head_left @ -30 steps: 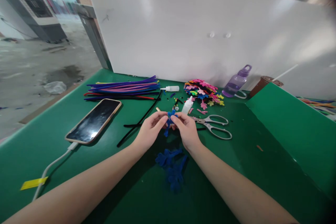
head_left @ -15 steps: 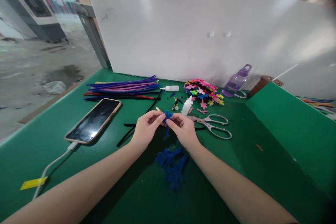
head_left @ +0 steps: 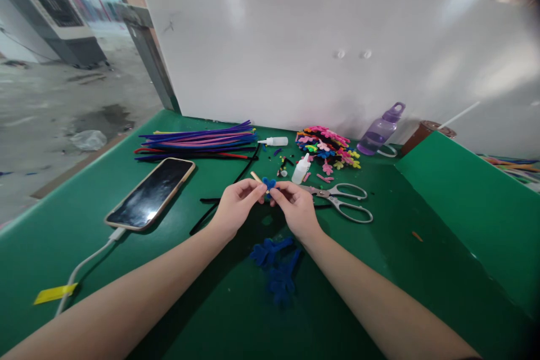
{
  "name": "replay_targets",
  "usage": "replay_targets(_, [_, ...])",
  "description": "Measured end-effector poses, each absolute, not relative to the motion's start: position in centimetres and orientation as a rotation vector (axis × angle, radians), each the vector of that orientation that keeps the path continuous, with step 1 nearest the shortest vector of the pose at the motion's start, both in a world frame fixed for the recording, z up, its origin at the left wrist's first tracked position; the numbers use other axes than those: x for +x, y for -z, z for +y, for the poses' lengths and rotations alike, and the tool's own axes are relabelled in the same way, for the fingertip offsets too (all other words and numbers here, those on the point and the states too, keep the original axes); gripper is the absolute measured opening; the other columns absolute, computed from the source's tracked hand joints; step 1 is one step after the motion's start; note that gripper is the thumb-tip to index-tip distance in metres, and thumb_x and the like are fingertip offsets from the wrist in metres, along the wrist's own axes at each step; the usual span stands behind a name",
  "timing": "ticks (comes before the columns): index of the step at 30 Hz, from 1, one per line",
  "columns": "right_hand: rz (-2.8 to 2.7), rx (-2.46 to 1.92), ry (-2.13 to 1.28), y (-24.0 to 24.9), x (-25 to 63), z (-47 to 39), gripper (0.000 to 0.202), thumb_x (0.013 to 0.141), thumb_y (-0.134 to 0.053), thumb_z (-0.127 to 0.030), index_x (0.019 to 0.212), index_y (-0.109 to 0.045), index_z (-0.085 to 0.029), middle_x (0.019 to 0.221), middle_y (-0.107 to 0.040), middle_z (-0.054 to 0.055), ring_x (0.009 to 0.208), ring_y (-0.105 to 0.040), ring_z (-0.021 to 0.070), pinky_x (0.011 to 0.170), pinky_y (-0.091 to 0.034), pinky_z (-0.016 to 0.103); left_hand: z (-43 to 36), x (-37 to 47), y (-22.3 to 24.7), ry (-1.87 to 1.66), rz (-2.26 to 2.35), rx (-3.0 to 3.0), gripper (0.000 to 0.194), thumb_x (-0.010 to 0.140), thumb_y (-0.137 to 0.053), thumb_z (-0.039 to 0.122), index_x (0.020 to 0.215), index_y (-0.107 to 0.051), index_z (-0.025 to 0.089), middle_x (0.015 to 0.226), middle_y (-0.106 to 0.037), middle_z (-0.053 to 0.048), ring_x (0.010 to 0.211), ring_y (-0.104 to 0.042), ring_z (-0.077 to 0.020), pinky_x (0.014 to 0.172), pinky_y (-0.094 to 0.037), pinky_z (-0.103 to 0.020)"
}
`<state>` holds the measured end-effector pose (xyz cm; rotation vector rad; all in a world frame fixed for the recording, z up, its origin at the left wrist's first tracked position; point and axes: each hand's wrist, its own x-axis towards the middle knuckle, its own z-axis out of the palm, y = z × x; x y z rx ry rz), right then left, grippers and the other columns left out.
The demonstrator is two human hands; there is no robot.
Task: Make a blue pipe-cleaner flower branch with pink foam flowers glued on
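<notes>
My left hand (head_left: pixel 236 206) and my right hand (head_left: pixel 296 208) meet above the green table (head_left: pixel 84 225) and pinch a small blue felt piece (head_left: pixel 269 184) between their fingertips. A thin tan stick (head_left: pixel 255 176) pokes out just past my left fingers. Below my hands, loose blue felt flower shapes (head_left: pixel 276 265) lie on the table. White-handled scissors (head_left: pixel 343 201) rest just right of my right hand.
A phone (head_left: pixel 151 193) on a white cable lies at left. Behind are a bundle of pipe cleaners (head_left: pixel 198 142), a black pipe cleaner (head_left: pixel 228 188), two small glue bottles (head_left: pixel 301 169), a heap of coloured felt flowers (head_left: pixel 327 148), a purple water bottle (head_left: pixel 380 130). A raised green panel (head_left: pixel 468 208) stands right.
The blue piece has been gathered up smaller between my fingertips; its hanging part is no longer visible. My hands have barely shifted.
</notes>
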<state>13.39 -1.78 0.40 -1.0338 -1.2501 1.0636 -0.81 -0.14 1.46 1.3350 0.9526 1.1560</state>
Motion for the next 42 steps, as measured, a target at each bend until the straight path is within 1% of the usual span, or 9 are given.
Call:
replay_targets(6, [-1.333,-1.119,-0.997,-0.7,13.5,-2.0,0.014,0.077,-0.060,-0.030,0.082,-0.065,-0.018,0.060,-0.057,-0.001,0.055,-0.051,0.0113,0.054,-0.041,0.024,0.1,-1.0,-1.2,-1.111,0.956,1.354,0.022,0.077,-0.061,0.033,0.068,-0.059,0.014,0.059,-0.055,0.002,0.060,-0.049,-0.0088,0.062,-0.039,-0.021])
replay_targets(10, [-1.325,-1.107,-1.032,-0.7,13.4,-2.0,0.014,0.077,-0.060,-0.030,0.081,-0.064,-0.018,0.060,-0.056,-0.001,0.055,-0.050,0.0109,0.052,-0.039,0.024,0.0,-0.9,-1.2,-1.114,0.960,1.357,0.021,0.078,-0.060,0.033,0.071,-0.059,0.014,0.058,-0.055,0.003,0.059,-0.050,-0.0086,0.062,-0.039,-0.021])
replay_targets(16, [-1.150,-1.071,-1.097,-0.2,13.4,-1.7,0.017,0.076,-0.062,-0.034,0.081,-0.062,-0.018,0.055,-0.053,-0.003,0.052,-0.048,0.0102,0.053,-0.038,0.024,0.0,-0.6,-1.0,-1.213,0.859,1.204,0.024,0.081,-0.055,0.036,0.080,-0.061,0.014,0.071,-0.059,-0.001,0.059,-0.052,-0.0096,0.063,-0.043,-0.024])
replay_targets(20, [-1.137,-1.069,-1.110,-0.2,13.5,-1.6,0.019,0.075,-0.063,-0.035,0.080,-0.062,-0.017,0.054,-0.052,-0.003,0.052,-0.048,0.0102,0.052,-0.038,0.024,0.0,-0.6,-1.0,-1.214,0.865,1.190,0.021,0.079,-0.059,0.034,0.081,-0.062,0.013,0.070,-0.058,-0.001,0.059,-0.052,-0.0094,0.063,-0.043,-0.024])
replay_targets(25, [-1.182,-1.096,-1.119,-0.8,13.5,-1.9,0.019,0.075,-0.062,-0.035,0.081,-0.062,-0.017,0.056,-0.053,-0.002,0.053,-0.049,0.0109,0.054,-0.039,0.025,-0.2,-0.5,-1.4,-1.206,0.928,1.210,0.026,0.072,-0.066,0.030,0.093,-0.064,0.014,0.075,-0.062,-0.001,0.061,-0.054,-0.0098,0.067,-0.045,-0.025])
replay_targets(28, [-1.196,-1.107,-1.129,-1.2,13.5,-2.1,0.019,0.074,-0.062,-0.035,0.080,-0.062,-0.017,0.057,-0.053,-0.002,0.053,-0.050,0.0112,0.054,-0.040,0.025,-0.3,-0.5,-1.5,-1.201,0.969,1.228,0.025,0.071,-0.067,0.030,0.089,-0.064,0.014,0.077,-0.064,-0.002,0.061,-0.055,-0.0100,0.066,-0.047,-0.025])
replay_targets(34, [-1.184,-1.096,-1.180,-1.5,13.4,-2.1,0.018,0.073,-0.064,-0.034,0.078,-0.062,-0.017,0.057,-0.053,-0.002,0.052,-0.049,0.0104,0.053,-0.039,0.025,-0.2,-0.6,-1.3,-1.221,0.998,1.258,0.022,0.069,-0.069,0.032,0.081,-0.064,0.014,0.071,-0.063,0.000,0.058,-0.054,-0.0089,0.062,-0.046,-0.023])
replay_targets(39, [-1.187,-1.092,-1.171,-1.5,13.5,-2.1,0.019,0.073,-0.064,-0.036,0.078,-0.062,-0.018,0.057,-0.053,-0.003,0.051,-0.047,0.0101,0.052,-0.038,0.025,-0.2,-0.6,-1.5,-1.192,0.972,1.272,0.022,0.075,-0.062,0.035,0.082,-0.065,0.013,0.068,-0.061,0.000,0.061,-0.054,-0.0098,0.064,-0.045,-0.023])
replay_targets(42, [-1.200,-1.083,-1.149,-1.4,13.5,-2.1,0.019,0.074,-0.063,-0.036,0.080,-0.063,-0.018,0.057,-0.052,-0.003,0.051,-0.047,0.0102,0.052,-0.037,0.025,-0.3,-0.6,-1.5,-1.187,0.984,1.288,0.022,0.076,-0.062,0.035,0.082,-0.064,0.014,0.066,-0.060,0.000,0.060,-0.054,-0.0102,0.064,-0.045,-0.023])
